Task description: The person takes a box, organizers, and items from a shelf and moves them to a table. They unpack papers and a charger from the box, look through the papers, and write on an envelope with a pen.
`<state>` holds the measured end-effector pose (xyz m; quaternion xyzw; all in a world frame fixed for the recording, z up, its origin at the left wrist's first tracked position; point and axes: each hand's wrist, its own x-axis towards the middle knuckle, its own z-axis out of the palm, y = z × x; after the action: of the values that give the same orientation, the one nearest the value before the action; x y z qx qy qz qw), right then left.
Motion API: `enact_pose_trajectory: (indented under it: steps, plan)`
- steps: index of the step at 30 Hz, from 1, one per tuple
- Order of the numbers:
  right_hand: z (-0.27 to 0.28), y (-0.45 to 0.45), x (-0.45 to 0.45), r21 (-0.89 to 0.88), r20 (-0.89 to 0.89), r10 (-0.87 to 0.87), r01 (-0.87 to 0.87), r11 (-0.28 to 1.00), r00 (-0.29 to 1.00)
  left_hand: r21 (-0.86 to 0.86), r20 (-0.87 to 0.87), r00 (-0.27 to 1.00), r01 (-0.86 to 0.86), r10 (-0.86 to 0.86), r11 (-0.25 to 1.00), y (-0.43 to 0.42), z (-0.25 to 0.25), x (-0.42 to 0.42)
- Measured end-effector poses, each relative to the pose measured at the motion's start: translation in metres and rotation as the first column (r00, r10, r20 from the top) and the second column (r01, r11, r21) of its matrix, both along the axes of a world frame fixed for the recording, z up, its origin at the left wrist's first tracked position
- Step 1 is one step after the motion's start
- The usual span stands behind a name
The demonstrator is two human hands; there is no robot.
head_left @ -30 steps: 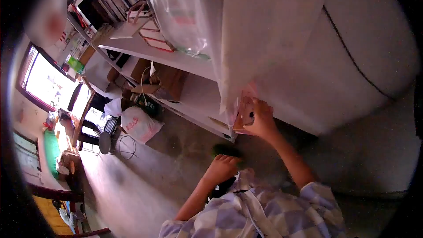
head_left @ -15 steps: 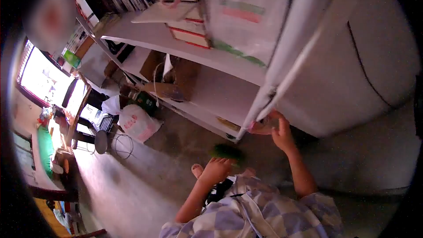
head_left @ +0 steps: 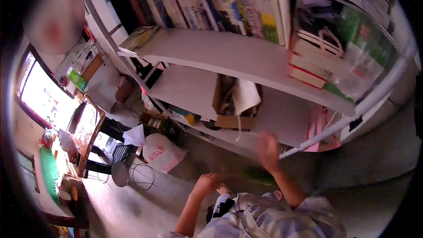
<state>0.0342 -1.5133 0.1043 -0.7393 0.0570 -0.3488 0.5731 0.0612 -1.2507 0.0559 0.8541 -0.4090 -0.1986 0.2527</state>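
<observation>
a white shelf unit spans the view; working at it well calls for a slow reach, knuckles clear of its slanting post. on the upper shelf's right end, clear plastic wrap stands by stacked books, perhaps around them; i cannot tell. the white bag on the floor hides its contents. an open cardboard box sits on the lower shelf, holding a white sheet. the right hand is raised near it, too blurred to tell its opening or any hold; the left hand looks curled, its palm hidden. the dangling white cord could snag fingers.
</observation>
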Motion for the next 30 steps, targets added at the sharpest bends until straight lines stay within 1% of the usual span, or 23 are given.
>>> enact_pose_trajectory:
  steps: [1,2,4,6,7,8,10,12,13,14,15,16,19,22,26,27,30]
  plan:
    - [0.010,0.003,0.017,0.125,0.024,-0.028,0.024,0.992,0.999,-0.056,-0.011,0.994,-0.113,0.113,0.992,0.017,0.000,0.007]
    - [0.020,0.000,0.034,0.250,0.046,-0.061,0.048,0.967,0.997,-0.182,-0.112,0.975,-0.208,0.190,0.961,0.032,0.003,0.013]
    - [0.008,-0.021,0.063,0.324,0.075,-0.138,0.106,0.940,0.988,-0.392,-0.339,0.899,-0.404,0.279,0.826,0.055,0.008,0.022]
    - [0.022,-0.039,0.081,0.403,-0.213,-0.137,0.215,0.889,0.967,-0.492,-0.524,0.817,-0.522,0.242,0.696,0.071,-0.013,0.036]
    - [0.029,-0.050,0.090,0.425,-0.353,-0.121,0.275,0.862,0.928,-0.524,-0.611,0.764,-0.587,0.208,0.617,0.075,-0.022,0.041]
    - [0.033,-0.061,0.100,0.335,-0.363,-0.121,0.250,0.908,0.924,-0.472,-0.644,0.736,-0.597,0.208,0.649,0.073,-0.016,0.050]
    - [0.032,-0.085,0.124,0.151,-0.386,-0.118,0.189,0.970,0.915,-0.360,-0.706,0.674,-0.605,0.217,0.710,0.055,0.016,0.084]
    - [0.022,-0.107,0.147,-0.027,-0.400,-0.112,0.110,0.994,0.910,-0.592,-0.556,0.826,-0.474,0.096,0.652,0.026,0.045,0.115]
    - [0.013,-0.116,0.153,-0.112,-0.405,-0.108,0.068,0.991,0.908,-0.587,-0.503,0.853,-0.458,0.143,0.668,0.009,0.057,0.133]
    - [-0.002,-0.127,0.156,-0.148,-0.440,-0.139,0.081,0.986,0.887,-0.579,-0.443,0.877,-0.439,0.187,0.687,-0.008,0.067,0.151]
    - [-0.019,-0.140,0.161,-0.185,-0.471,-0.172,0.094,0.978,0.865,-0.554,-0.493,0.850,-0.472,0.186,0.686,-0.025,0.075,0.169]
    - [-0.018,-0.141,0.162,-0.186,-0.453,-0.150,0.071,0.980,0.879,-0.528,-0.541,0.820,-0.503,0.186,0.684,-0.042,0.081,0.186]
    - [-0.018,-0.145,0.160,-0.186,-0.423,-0.123,0.047,0.982,0.898,-0.480,-0.331,0.880,-0.468,0.341,0.742,-0.087,0.086,0.226]
    - [-0.024,-0.151,0.147,-0.147,-0.413,-0.181,0.131,0.980,0.892,-0.414,-0.064,0.930,-0.356,0.363,0.838,-0.110,0.091,0.246]
    - [-0.053,-0.156,0.139,-0.094,-0.447,-0.236,0.218,0.972,0.863,-0.160,-0.207,0.885,-0.452,0.418,0.878,-0.115,0.091,0.269]
    - [-0.063,-0.154,0.141,-0.081,-0.468,-0.230,0.218,0.973,0.853,-0.141,-0.175,0.876,-0.474,0.450,0.869,-0.112,0.083,0.273]
    - [-0.098,-0.144,0.148,-0.055,-0.571,-0.172,0.172,0.984,0.803,-0.229,0.015,0.886,-0.448,0.463,0.864,-0.097,0.062,0.280]
